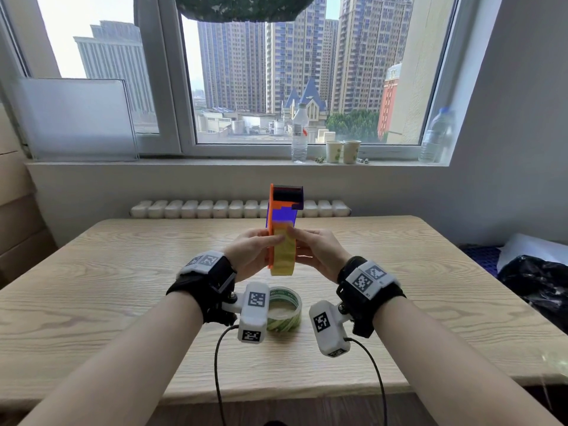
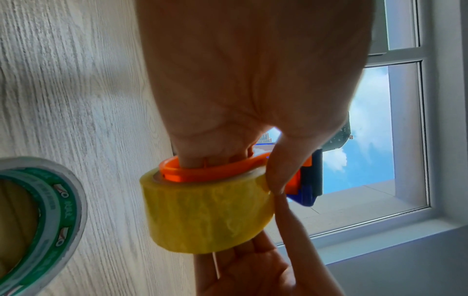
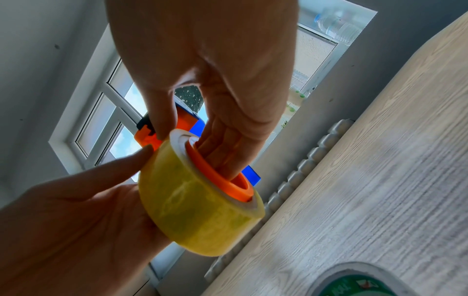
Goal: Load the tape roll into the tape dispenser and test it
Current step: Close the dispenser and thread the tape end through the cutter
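Holding an orange-and-blue tape dispenser (image 1: 281, 210) upright above a pale wood-grain counter (image 1: 123, 272), a person grips it from both sides at the level of the yellow tape roll (image 1: 283, 252), which sits on the dispenser's orange hub. The left hand (image 1: 249, 250) has its fingers (image 2: 217, 154) curled into the orange core while its thumb presses the roll's outer face; the right hand (image 1: 319, 252) has its fingers (image 3: 222, 152) tucked into the hub from the opposite side, thumb against the roll's edge. A second, green-printed tape roll (image 1: 284, 309) lies flat on the counter below the wrists. Behind, a water bottle (image 1: 299, 133) and two paper cups (image 1: 342, 151) stand on the windowsill.
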